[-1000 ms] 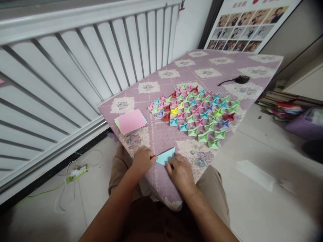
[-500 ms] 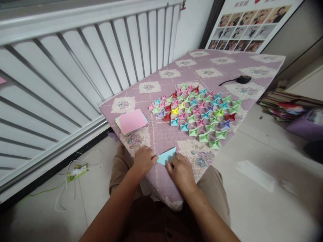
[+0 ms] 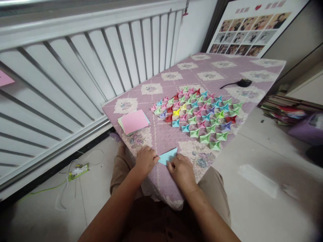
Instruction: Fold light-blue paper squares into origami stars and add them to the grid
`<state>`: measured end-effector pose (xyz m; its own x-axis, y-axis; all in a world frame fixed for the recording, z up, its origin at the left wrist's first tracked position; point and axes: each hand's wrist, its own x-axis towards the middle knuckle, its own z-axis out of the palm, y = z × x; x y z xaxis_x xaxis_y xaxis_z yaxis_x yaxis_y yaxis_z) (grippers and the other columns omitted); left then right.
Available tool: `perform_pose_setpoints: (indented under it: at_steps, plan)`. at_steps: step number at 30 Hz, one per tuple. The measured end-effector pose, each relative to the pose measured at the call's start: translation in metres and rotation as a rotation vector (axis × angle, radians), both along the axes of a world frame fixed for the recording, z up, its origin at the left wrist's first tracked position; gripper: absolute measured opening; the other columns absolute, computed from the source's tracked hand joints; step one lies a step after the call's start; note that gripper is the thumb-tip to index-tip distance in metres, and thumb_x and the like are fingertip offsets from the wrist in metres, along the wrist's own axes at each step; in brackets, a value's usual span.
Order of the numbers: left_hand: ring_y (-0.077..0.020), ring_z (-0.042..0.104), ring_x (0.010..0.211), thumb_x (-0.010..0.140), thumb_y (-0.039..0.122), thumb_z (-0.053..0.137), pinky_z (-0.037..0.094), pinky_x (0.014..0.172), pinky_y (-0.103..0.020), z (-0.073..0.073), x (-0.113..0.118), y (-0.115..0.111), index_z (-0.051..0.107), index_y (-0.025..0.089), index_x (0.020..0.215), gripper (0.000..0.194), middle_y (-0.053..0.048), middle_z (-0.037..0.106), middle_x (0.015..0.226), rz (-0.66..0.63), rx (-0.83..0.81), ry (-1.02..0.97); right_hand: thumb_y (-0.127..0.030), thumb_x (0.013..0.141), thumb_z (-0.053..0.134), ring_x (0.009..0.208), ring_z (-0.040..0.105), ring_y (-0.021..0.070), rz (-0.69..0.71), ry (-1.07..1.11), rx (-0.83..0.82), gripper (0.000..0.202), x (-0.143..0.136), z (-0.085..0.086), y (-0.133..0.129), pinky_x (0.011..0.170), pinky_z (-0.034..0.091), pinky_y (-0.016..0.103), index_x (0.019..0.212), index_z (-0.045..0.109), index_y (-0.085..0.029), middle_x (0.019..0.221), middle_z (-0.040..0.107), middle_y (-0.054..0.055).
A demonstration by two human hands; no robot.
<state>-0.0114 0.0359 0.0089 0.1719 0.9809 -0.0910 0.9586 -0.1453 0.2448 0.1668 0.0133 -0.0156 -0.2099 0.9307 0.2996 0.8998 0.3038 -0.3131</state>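
A light blue paper (image 3: 168, 156), folded into a triangle, lies at the near edge of a table under a purple quilted cloth (image 3: 202, 67). My left hand (image 3: 145, 160) presses the triangle's left corner. Its lower right edge is pinched under the fingertips of my right hand (image 3: 181, 170). Beyond the triangle, several small folded paper pieces (image 3: 199, 116) in many colours lie in rows on the cloth. A stack of square sheets (image 3: 134, 121), pink on top, sits to the left of them.
A black object with a cord (image 3: 242, 82) lies at the table's far right. White radiator-like bars (image 3: 75, 74) run along the left. A framed photo board (image 3: 249, 28) leans at the back. Books (image 3: 282, 111) and a purple bin (image 3: 306, 127) sit on the floor, right.
Both hands stay on the blue triangle with only small finger shifts. The view has tilted slightly, so everything sits a little lower in the picture.
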Motion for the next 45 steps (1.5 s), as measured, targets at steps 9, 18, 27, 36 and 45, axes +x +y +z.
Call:
perform_pose_setpoints:
  at_steps: [9, 18, 27, 36, 45]
  plan:
    - [-0.0228, 0.049, 0.096, 0.085, 0.033, 0.06, 0.035, 0.082, -0.035, -0.006, -0.003, -0.007, 0.06, 0.021, 0.087, 0.012, -0.004, 0.059, 0.096, 0.034, 0.061, -0.069, -0.026, 0.08, 0.06, 0.074, 0.047, 0.0185, 0.006, 0.019, 0.027, 0.019, 0.0, -0.001, -0.002, 0.072, 0.034, 0.03, 0.064, 0.053, -0.02, 0.072, 0.054, 0.004]
    - [-0.0229, 0.045, 0.101, 0.093, 0.026, 0.046, 0.031, 0.088, -0.039, -0.005, 0.001, -0.01, 0.06, 0.022, 0.096, 0.015, -0.006, 0.057, 0.101, -0.31, 0.192, 0.061, -0.025, 0.08, 0.059, 0.071, 0.047, 0.0174, 0.006, 0.035, 0.041, 0.016, 0.0, 0.002, -0.002, 0.07, 0.033, 0.029, 0.066, 0.053, -0.02, 0.071, 0.055, 0.003]
    - [-0.0211, 0.048, 0.103, 0.094, 0.023, 0.045, 0.031, 0.082, -0.034, 0.002, -0.001, -0.004, 0.057, 0.025, 0.113, 0.023, -0.005, 0.06, 0.112, -0.683, 0.248, 0.047, -0.024, 0.082, 0.056, 0.07, 0.049, 0.0169, 0.044, 0.107, 0.059, 0.017, 0.003, -0.002, -0.003, 0.07, 0.034, 0.029, 0.066, 0.053, -0.019, 0.07, 0.055, 0.003]
    - [-0.0199, 0.049, 0.102, 0.095, 0.026, 0.044, 0.031, 0.082, -0.033, 0.002, -0.002, -0.003, 0.057, 0.026, 0.114, 0.023, -0.003, 0.061, 0.114, -0.676, 0.247, 0.119, -0.019, 0.089, 0.047, 0.087, 0.051, 0.0188, 0.271, 0.211, 0.115, 0.017, 0.013, -0.004, -0.019, 0.081, 0.041, 0.033, 0.096, 0.063, -0.017, 0.09, 0.06, 0.007]
    - [-0.0195, 0.047, 0.107, 0.093, 0.023, 0.048, 0.033, 0.085, -0.031, -0.005, -0.018, 0.003, 0.055, 0.03, 0.12, 0.029, 0.003, 0.056, 0.128, -0.686, 0.238, 0.093, -0.024, 0.09, 0.05, 0.087, 0.048, 0.0193, 0.306, -0.096, 0.038, 0.03, 0.009, 0.005, -0.028, 0.079, 0.039, 0.032, 0.118, 0.061, -0.021, 0.094, 0.058, 0.008]
